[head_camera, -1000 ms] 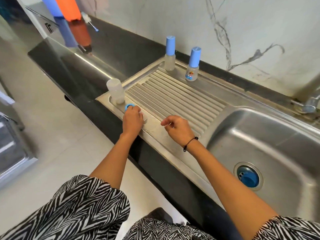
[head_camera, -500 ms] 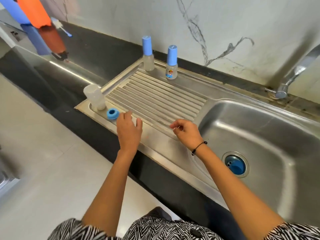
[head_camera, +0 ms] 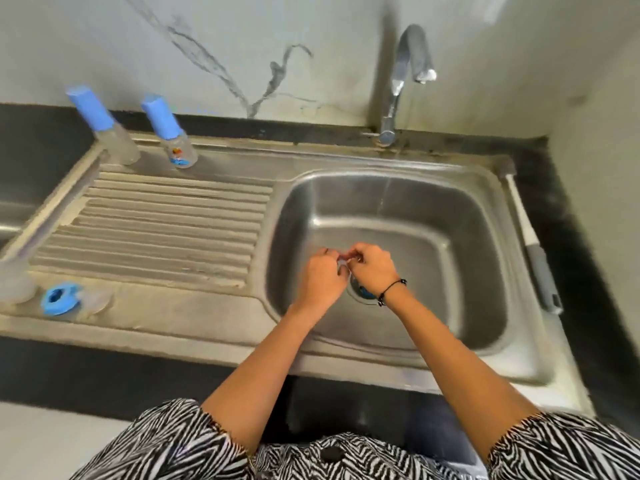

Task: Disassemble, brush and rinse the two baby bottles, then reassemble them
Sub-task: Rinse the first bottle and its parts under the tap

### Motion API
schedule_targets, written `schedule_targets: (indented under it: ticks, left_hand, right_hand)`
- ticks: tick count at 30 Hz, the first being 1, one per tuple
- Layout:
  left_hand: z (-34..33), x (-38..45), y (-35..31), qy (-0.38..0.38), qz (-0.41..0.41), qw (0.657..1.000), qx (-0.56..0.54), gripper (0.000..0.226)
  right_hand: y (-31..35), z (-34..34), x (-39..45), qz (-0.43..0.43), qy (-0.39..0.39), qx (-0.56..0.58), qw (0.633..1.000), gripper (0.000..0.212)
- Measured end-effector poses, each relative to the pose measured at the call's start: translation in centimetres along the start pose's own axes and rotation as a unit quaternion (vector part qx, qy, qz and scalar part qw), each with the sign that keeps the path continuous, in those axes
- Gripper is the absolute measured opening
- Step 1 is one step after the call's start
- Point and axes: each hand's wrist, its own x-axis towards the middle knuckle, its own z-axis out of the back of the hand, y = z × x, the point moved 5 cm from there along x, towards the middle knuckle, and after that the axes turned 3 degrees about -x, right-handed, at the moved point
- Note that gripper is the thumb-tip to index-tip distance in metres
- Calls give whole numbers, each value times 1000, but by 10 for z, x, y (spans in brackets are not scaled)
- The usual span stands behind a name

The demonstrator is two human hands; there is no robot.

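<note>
Over the sink basin [head_camera: 450, 237], my left hand [head_camera: 320, 280] and my right hand [head_camera: 374, 268] meet and pinch a small clear piece [head_camera: 343, 266] between their fingertips; it looks like a bottle teat, but it is blurred. A blue screw ring [head_camera: 57, 299] lies on the drainboard's front left, with a clear piece [head_camera: 98, 301] beside it. A clear bottle body [head_camera: 14, 282] stands at the far left edge. Two small bottles with blue caps [head_camera: 104, 129] [head_camera: 169, 133] stand at the back of the drainboard.
The tap [head_camera: 410, 60] curves over the basin's back, with a thin faint stream below it. A long bottle brush [head_camera: 530, 244] lies on the sink's right rim. Below my hands sits the drain [head_camera: 363, 293] with its blue strainer. The ribbed drainboard [head_camera: 166, 230] is to the left.
Both hands have left the drainboard and moved right over the basin, where they now hold a small clear piece together. The view has swung right, so the tap and brush show.
</note>
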Motion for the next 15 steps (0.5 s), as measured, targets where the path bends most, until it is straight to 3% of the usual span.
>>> schedule_targets:
  ticks: [4,9,15]
  left_hand:
    - [-39,15,-17,74,3,997,8,24]
    - [-72,25,-14,148,28,988,20,27]
    - [-92,37,-2,181,61,981,15,30]
  right_hand:
    - [-42,12,14,-63,-2,-18,998,27]
    - [-93,-3,31,-114,74,-171,976,26]
    - [-124,-43,39,-46,208,-373,903,47]
